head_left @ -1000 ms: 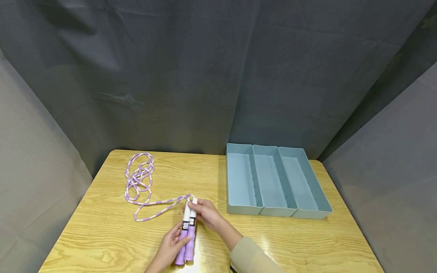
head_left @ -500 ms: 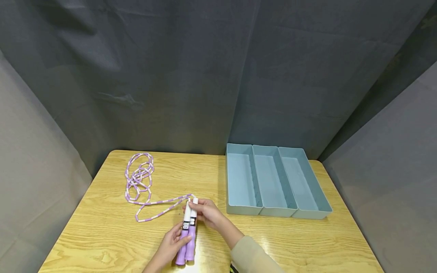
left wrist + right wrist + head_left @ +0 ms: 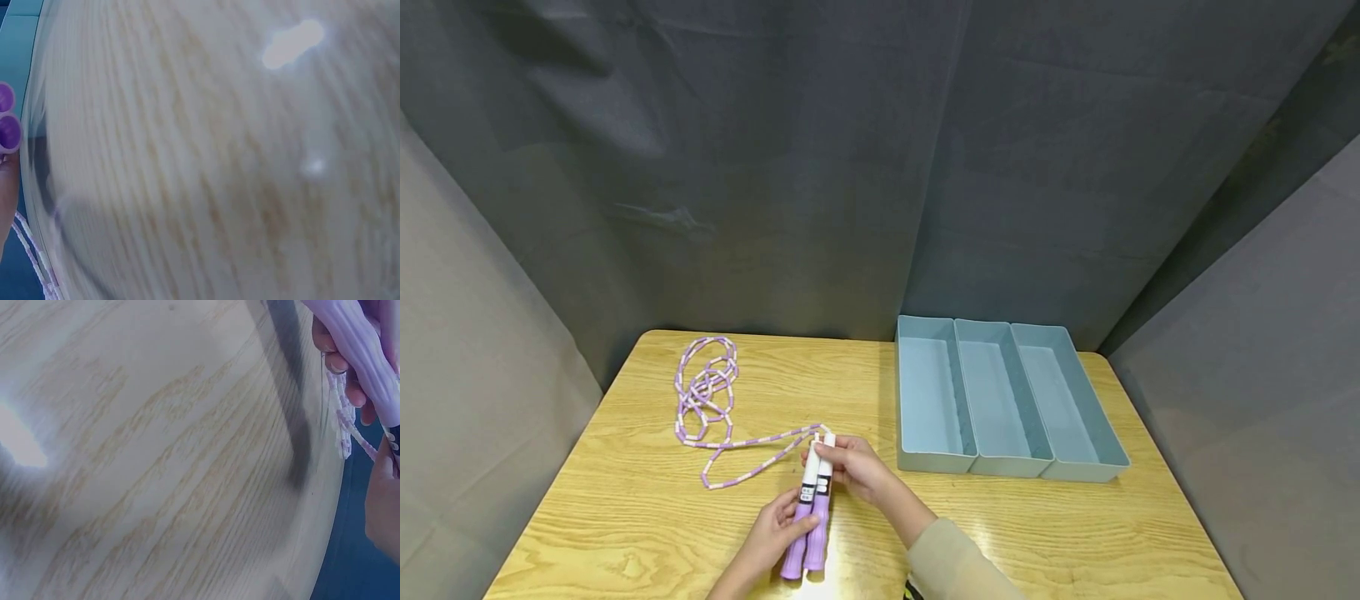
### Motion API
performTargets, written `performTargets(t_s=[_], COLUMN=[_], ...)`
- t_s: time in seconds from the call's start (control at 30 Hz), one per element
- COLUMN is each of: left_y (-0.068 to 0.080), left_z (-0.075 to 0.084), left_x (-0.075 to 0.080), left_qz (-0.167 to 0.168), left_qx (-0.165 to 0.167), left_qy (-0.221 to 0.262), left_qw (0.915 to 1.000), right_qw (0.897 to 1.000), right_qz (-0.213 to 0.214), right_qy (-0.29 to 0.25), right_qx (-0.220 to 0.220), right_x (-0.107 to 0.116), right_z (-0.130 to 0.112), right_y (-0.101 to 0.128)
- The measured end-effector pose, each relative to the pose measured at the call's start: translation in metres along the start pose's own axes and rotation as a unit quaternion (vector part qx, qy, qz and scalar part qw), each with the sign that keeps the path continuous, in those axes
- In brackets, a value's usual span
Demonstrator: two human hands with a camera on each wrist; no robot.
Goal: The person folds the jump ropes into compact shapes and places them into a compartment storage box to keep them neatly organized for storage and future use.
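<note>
Two jump rope handles (image 3: pixel 817 521), purple at the grips and white at the tops, are held side by side near the table's front. My left hand (image 3: pixel 771 533) grips them around the purple part, thumb across the front. Higher up, my right hand (image 3: pixel 854 467) pinches the white tops between thumb and fingers. From the tops the beaded purple-and-white rope (image 3: pixel 760 442) runs left to a loose tangle of loops. In the left wrist view only the purple handle ends (image 3: pixel 9 132) show at the left edge. The right wrist view catches a purple grip (image 3: pixel 359 353) with fingertips behind it.
To the right on the wooden table (image 3: pixel 1015 533) stands a blue-grey tray (image 3: pixel 1007 465) with three long compartments. Dark cloth (image 3: pixel 850 167) hangs behind the table, and pale panels (image 3: pixel 1262 350) flank both sides.
The handles' lower ends have shifted slightly left with my left hand. The near rope loop has slid a little to the right. Both hands keep their hold.
</note>
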State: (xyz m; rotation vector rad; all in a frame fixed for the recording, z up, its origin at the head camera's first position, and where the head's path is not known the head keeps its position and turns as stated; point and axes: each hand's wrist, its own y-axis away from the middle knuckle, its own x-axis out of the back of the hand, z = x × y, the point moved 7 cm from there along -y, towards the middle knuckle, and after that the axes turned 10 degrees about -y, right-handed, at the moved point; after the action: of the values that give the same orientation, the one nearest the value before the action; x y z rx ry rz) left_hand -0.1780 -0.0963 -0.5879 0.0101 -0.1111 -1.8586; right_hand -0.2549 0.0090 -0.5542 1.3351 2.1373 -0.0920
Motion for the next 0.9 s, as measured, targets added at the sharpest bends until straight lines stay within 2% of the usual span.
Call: performTargets(t_s=[0.1,0.17,0.23,0.33,0.4,0.5,0.7,0.9], left_y=[-0.001,-0.001,-0.001,-0.001,-0.001,0.001,0.003,0.005], left_z=[0.000,0.001,0.003,0.006,0.010,0.016,0.030,0.039], left_x=[-0.003,-0.007,-0.010,-0.016,-0.019,-0.022,-0.028,-0.031], left_qz=[-0.040,-0.084,-0.126,-0.182,-0.208,-0.236,-0.272,-0.311], left_qx=[-0.004,-0.012,-0.019,-0.021,-0.015,-0.009,-0.013,-0.042], left_qy=[0.042,0.081,0.123,0.180,0.207,0.237,0.273,0.330], left_qw=[0.9983,0.9930,0.9842,0.9665,0.9557,0.9425,0.9226,0.8905], right_qw=[1.000,1.000,1.000,0.999,0.999,0.999,0.998,0.996], right_qz=[-0.008,-0.012,-0.017,-0.020,-0.022,-0.024,-0.022,-0.035], right_qy=[-0.005,-0.012,-0.019,-0.027,-0.031,-0.036,-0.055,-0.081], right_qx=[0.000,-0.002,-0.002,-0.001,0.001,-0.001,-0.008,-0.010], right_x=[-0.002,-0.004,-0.005,-0.006,-0.007,-0.008,-0.011,-0.014], right_z=[-0.001,-0.002,-0.002,-0.003,-0.004,-0.005,-0.008,-0.012], right_y=[0.000,0.000,0.000,0.000,0.000,0.000,0.001,0.002])
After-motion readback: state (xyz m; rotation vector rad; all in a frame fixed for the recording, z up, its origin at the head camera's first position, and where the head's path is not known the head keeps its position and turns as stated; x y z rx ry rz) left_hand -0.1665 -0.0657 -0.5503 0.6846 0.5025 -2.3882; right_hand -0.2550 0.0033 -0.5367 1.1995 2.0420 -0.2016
